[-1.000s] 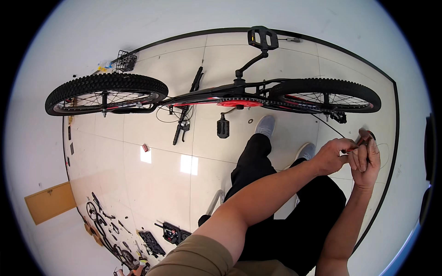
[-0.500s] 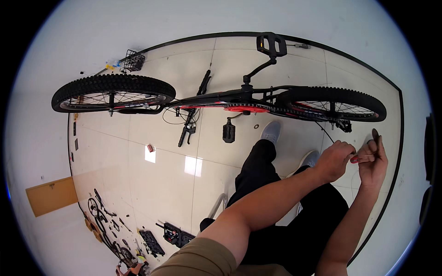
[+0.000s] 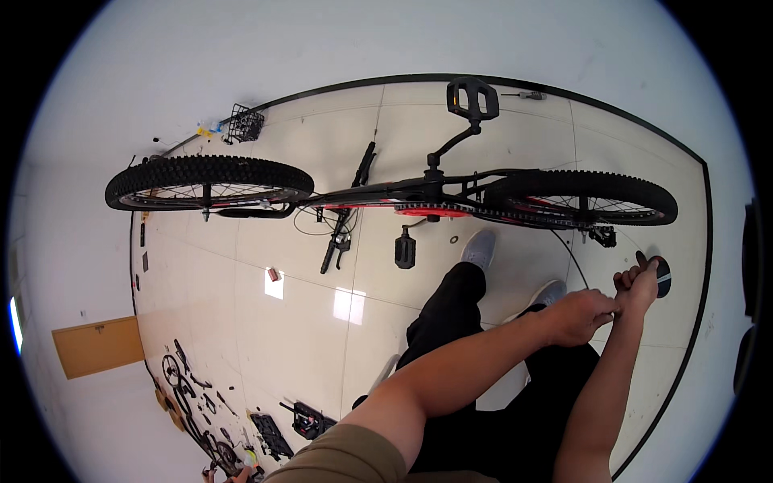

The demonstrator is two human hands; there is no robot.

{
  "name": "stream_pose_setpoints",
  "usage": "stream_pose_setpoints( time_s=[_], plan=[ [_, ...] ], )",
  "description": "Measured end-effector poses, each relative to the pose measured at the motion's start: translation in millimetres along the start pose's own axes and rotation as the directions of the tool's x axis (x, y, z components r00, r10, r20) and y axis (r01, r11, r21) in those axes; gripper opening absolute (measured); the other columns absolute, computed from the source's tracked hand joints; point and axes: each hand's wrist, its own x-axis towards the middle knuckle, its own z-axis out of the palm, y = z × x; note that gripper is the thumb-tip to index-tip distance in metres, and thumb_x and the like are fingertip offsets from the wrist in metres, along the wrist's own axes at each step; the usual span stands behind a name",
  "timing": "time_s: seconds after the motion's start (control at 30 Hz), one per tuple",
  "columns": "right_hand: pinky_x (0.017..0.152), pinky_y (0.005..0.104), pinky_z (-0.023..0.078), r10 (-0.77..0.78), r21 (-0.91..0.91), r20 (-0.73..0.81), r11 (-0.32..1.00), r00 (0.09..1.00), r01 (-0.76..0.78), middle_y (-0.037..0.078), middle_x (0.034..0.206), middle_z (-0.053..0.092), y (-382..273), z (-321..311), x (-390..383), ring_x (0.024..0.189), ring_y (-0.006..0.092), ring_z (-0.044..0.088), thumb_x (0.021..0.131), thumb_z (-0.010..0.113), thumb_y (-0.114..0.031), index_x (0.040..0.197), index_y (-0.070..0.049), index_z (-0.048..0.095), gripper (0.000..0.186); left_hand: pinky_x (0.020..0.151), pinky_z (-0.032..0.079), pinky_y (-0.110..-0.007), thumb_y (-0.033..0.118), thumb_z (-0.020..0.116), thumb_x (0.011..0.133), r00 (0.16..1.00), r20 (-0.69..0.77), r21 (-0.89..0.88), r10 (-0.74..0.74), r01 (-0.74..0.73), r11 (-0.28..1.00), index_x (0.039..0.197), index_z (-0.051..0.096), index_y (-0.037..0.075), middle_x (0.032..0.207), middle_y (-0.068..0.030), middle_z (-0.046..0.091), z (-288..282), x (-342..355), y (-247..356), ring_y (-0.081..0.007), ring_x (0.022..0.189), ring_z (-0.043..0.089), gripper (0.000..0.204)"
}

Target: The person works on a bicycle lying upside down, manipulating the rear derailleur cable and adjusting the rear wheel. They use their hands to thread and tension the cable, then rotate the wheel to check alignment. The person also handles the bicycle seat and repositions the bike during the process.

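Observation:
A bicycle [image 3: 378, 191], wheels up, stretches across the view in front of me. From near its rear derailleur [image 3: 601, 236] a black cable [image 3: 571, 254] runs down to my left hand [image 3: 581, 315], whose fingers are pinched round its end. My right hand [image 3: 638, 286] is close beside the left one, fingers curled. Next to the right hand is a dark, rounded object [image 3: 663, 278] with a pale stripe and a bit of red. Its kind is unclear, and so is whether this hand holds it. What lies inside the right fingers is hidden.
The rear tyre [image 3: 588, 181] and front tyre [image 3: 209, 171] stand beyond my arms, with a crank pedal [image 3: 473, 98] sticking up. A screwdriver-like tool [image 3: 527, 95] and a wire basket [image 3: 245, 124] lie by the wall. Open tool cases [image 3: 271, 435] and bike parts are at lower left.
My hands have moved slightly lower and closer together. The right hand has turned over, its fingers now curled in. The view has shifted, so the bicycle appears lower.

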Motion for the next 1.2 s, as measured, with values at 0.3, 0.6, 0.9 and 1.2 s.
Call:
stream_pose_setpoints(
  time_s=[0.3, 0.6, 0.9, 1.2],
  plan=[
    [0.053, 0.0285, 0.046, -0.020, 0.013, 0.284, 1.000, 0.959, 0.017, -0.003, 0.067, 0.040, 11, -13, 34, 0.053, 0.0097, 0.044, 0.101, 0.058, -0.016, 0.118, 0.005, 0.063, 0.027, 0.077, 0.053, -0.040, 0.006, 0.055, 0.099, 0.998, 0.041, -0.039, 0.039, -0.037, 0.999, 0.130, 0.062, 0.003, 0.090, -0.0185, 0.067, -2, 2, -13, -0.0315, 0.082, 0.066, 0.032],
    [0.059, 0.0280, 0.052, 0.144, 0.305, 0.383, 0.913, 0.913, -0.272, 0.011, 0.101, 0.066, -12, -15, 41, 0.071, 0.0140, 0.057, 0.104, 0.057, -0.017, 0.120, 0.004, 0.056, 0.027, 0.070, 0.051, -0.030, 0.010, 0.060, 0.099, 0.891, 0.319, 0.097, -0.325, 0.310, 0.946, 0.131, 0.065, 0.007, 0.076, -0.0093, 0.063, -25, 5, 5, -0.0157, 0.070, 0.061, 0.032],
    [0.053, 0.0234, 0.040, 0.156, 0.127, 0.603, 0.949, 0.782, -0.287, 0.004, 0.085, 0.058, -32, -19, 33, 0.063, 0.0112, 0.048, 0.102, 0.062, -0.017, 0.115, 0.001, 0.062, 0.022, 0.075, 0.053, -0.034, 0.011, 0.060, 0.098, 0.795, 0.460, 0.132, -0.396, 0.380, 0.916, 0.130, 0.067, 0.009, 0.089, -0.0098, 0.072, -34, 2, -1, -0.0178, 0.076, 0.065, 0.033],
    [0.065, 0.0257, 0.050, -0.038, 0.230, 0.482, 0.970, 0.875, -0.084, 0.011, 0.114, 0.066, -27, -19, 22, 0.073, 0.0139, 0.057, 0.101, 0.057, -0.008, 0.135, -0.001, 0.055, 0.035, 0.082, 0.053, -0.032, 0.007, 0.057, 0.100, 0.744, 0.534, 0.107, -0.402, 0.412, 0.905, 0.126, 0.069, 0.003, 0.096, -0.0083, 0.073, -27, -9, -4, -0.0148, 0.085, 0.065, 0.029]
  ],
)
